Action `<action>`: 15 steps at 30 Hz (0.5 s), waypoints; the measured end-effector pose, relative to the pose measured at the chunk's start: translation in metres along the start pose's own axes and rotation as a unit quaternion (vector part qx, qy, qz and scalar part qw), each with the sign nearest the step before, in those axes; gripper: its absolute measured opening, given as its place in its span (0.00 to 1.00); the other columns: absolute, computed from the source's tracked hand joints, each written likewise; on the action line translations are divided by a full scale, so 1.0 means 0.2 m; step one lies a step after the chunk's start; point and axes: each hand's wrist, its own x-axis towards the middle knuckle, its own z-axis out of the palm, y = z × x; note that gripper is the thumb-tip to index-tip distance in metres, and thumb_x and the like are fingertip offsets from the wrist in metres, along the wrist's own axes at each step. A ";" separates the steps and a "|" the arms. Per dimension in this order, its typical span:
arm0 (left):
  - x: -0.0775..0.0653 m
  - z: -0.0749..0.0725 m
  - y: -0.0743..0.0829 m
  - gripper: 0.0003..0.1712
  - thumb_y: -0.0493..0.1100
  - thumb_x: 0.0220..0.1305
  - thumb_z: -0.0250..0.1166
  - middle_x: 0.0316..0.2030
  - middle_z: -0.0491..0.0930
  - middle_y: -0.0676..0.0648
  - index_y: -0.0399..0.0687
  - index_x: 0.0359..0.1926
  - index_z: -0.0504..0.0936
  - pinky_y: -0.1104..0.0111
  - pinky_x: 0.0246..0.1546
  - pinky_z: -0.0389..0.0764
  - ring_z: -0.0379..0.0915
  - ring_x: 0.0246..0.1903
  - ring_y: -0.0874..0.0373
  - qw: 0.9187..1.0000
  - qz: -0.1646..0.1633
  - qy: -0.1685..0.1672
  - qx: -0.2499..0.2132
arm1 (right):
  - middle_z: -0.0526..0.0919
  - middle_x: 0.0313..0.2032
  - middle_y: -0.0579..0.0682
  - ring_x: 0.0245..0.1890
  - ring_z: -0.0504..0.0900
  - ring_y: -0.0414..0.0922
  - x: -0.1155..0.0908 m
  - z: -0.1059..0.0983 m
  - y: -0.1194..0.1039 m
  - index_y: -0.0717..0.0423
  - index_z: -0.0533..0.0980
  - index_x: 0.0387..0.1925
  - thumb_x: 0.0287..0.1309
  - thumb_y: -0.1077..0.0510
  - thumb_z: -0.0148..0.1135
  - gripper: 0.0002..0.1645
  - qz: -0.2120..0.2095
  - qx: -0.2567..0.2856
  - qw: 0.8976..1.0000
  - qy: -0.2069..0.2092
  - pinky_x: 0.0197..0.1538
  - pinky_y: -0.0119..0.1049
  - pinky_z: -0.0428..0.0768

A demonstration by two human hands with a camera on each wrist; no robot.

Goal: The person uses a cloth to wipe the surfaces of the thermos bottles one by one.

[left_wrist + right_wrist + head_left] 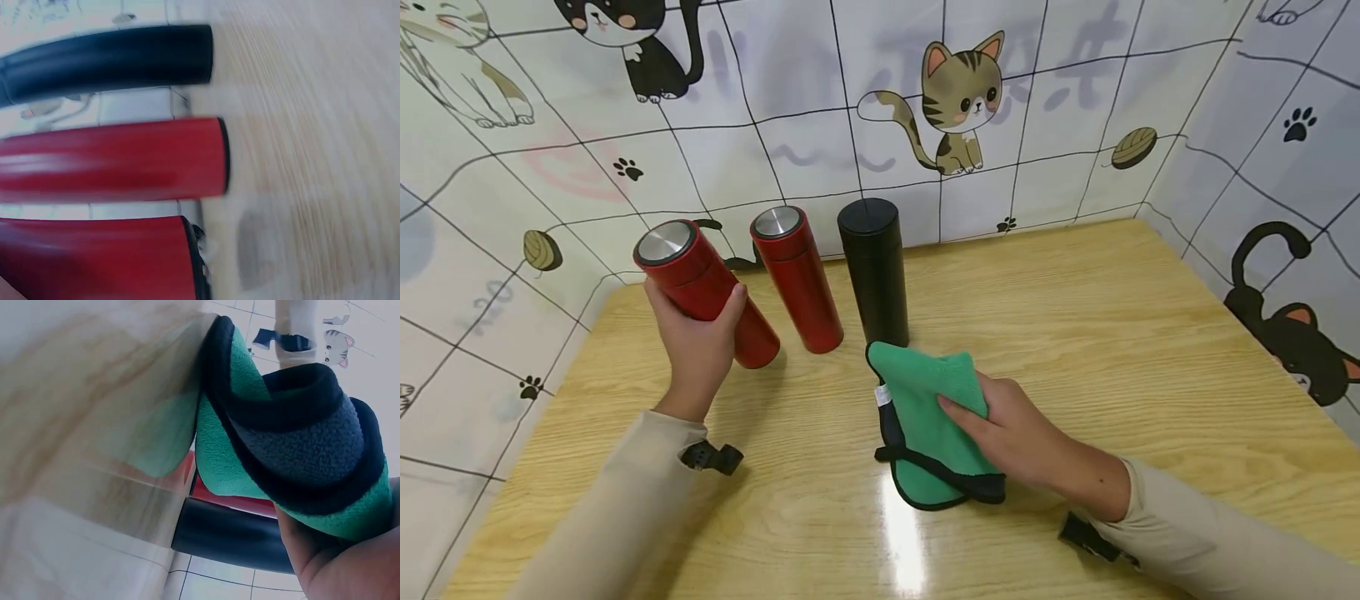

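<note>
My left hand (pixel 694 350) grips a red thermos bottle (pixel 730 304) with a silver-topped lid, its fingers mostly hidden behind the body. That bottle leans, its base close over the table; in the left wrist view the held bottle (pixel 106 259) fills the lower left corner. Beside it stand a second red thermos bottle (pixel 801 283) and a black thermos bottle (pixel 876 275). With thumb on top, my right hand (pixel 1018 429) holds a folded green cloth (pixel 928 387) with black edging and a white tag. The right wrist view shows the cloth's grey side (pixel 306 453) too.
The wooden table (pixel 1060 317) extends to the right of the bottles and towards me. White cat-patterned sheeting (pixel 790 100) rises behind the table and along both sides. A dark strap camera (pixel 711 457) hangs at my left wrist, another (pixel 1093 537) at my right.
</note>
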 end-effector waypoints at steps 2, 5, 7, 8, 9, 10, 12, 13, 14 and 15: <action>0.04 -0.01 -0.07 0.42 0.37 0.55 0.73 0.57 0.73 0.52 0.56 0.66 0.60 0.65 0.55 0.77 0.72 0.57 0.54 0.999 -0.017 -0.006 0.028 | 0.81 0.59 0.54 0.53 0.84 0.44 0.00 0.00 0.00 0.57 0.69 0.68 0.74 0.55 0.53 0.25 -0.002 -0.003 1.000 0.001 0.52 0.31 0.82; 0.08 -0.02 -0.13 0.44 0.40 0.56 0.73 0.58 0.72 0.54 0.59 0.67 0.57 0.64 0.55 0.77 0.71 0.58 0.56 0.998 -0.031 -0.026 0.050 | 0.82 0.59 0.54 0.54 0.84 0.44 0.00 -0.01 0.00 0.57 0.70 0.67 0.74 0.56 0.53 0.24 -0.012 -0.009 1.000 0.005 0.52 0.31 0.82; 0.09 -0.01 -0.15 0.44 0.41 0.57 0.73 0.58 0.71 0.55 0.59 0.67 0.56 0.64 0.56 0.77 0.70 0.58 0.57 0.997 -0.039 -0.039 0.058 | 0.82 0.59 0.55 0.54 0.84 0.46 0.00 -0.01 0.00 0.58 0.70 0.67 0.74 0.56 0.53 0.24 -0.017 -0.007 1.000 0.005 0.52 0.32 0.82; 0.10 -0.01 -0.16 0.44 0.42 0.57 0.73 0.58 0.71 0.55 0.59 0.67 0.56 0.64 0.56 0.77 0.70 0.58 0.57 0.996 -0.042 -0.045 0.060 | 0.82 0.59 0.56 0.54 0.84 0.46 -0.01 -0.01 -0.01 0.58 0.70 0.67 0.74 0.56 0.53 0.24 -0.019 -0.007 1.000 0.005 0.52 0.32 0.82; 0.10 -0.01 -0.17 0.44 0.42 0.57 0.73 0.58 0.71 0.55 0.59 0.68 0.55 0.63 0.57 0.77 0.70 0.59 0.57 0.996 -0.045 -0.048 0.062 | 0.82 0.59 0.56 0.54 0.84 0.46 -0.01 -0.01 -0.01 0.59 0.71 0.66 0.74 0.57 0.53 0.23 -0.021 -0.008 1.000 0.005 0.51 0.32 0.82; 0.10 0.00 -0.17 0.45 0.42 0.57 0.73 0.58 0.71 0.54 0.59 0.68 0.55 0.63 0.57 0.77 0.70 0.59 0.57 0.995 -0.047 -0.052 0.065 | 0.82 0.59 0.56 0.54 0.84 0.46 -0.01 -0.02 -0.01 0.59 0.71 0.66 0.74 0.57 0.53 0.23 -0.021 -0.006 1.000 0.005 0.51 0.32 0.82; 0.10 0.00 -0.18 0.45 0.43 0.57 0.73 0.59 0.70 0.54 0.59 0.68 0.54 0.62 0.58 0.77 0.70 0.59 0.58 0.994 -0.053 -0.058 0.071 | 0.82 0.59 0.57 0.54 0.84 0.47 -0.02 -0.02 -0.01 0.59 0.71 0.66 0.74 0.57 0.53 0.23 -0.020 0.000 1.000 0.005 0.51 0.32 0.82; 0.11 0.00 -0.19 0.45 0.43 0.57 0.73 0.59 0.70 0.54 0.59 0.68 0.54 0.61 0.59 0.77 0.70 0.59 0.58 0.994 -0.055 -0.061 0.075 | 0.82 0.59 0.57 0.54 0.84 0.47 -0.02 -0.01 -0.01 0.60 0.71 0.66 0.74 0.57 0.53 0.23 -0.018 0.003 1.000 0.006 0.51 0.32 0.82; 0.11 0.00 -0.19 0.46 0.43 0.57 0.73 0.59 0.70 0.54 0.59 0.68 0.53 0.61 0.59 0.77 0.70 0.59 0.58 0.993 -0.058 -0.064 0.080 | 0.81 0.59 0.57 0.54 0.84 0.47 -0.02 -0.01 -0.01 0.60 0.70 0.66 0.74 0.57 0.53 0.23 -0.016 0.003 1.000 0.008 0.52 0.32 0.82; 0.11 0.00 -0.20 0.46 0.43 0.57 0.73 0.59 0.70 0.54 0.59 0.68 0.53 0.60 0.60 0.77 0.70 0.59 0.59 0.992 -0.059 -0.067 0.084 | 0.81 0.59 0.57 0.54 0.84 0.47 -0.02 -0.01 -0.01 0.60 0.70 0.66 0.74 0.57 0.52 0.23 -0.014 0.003 1.000 0.010 0.51 0.32 0.82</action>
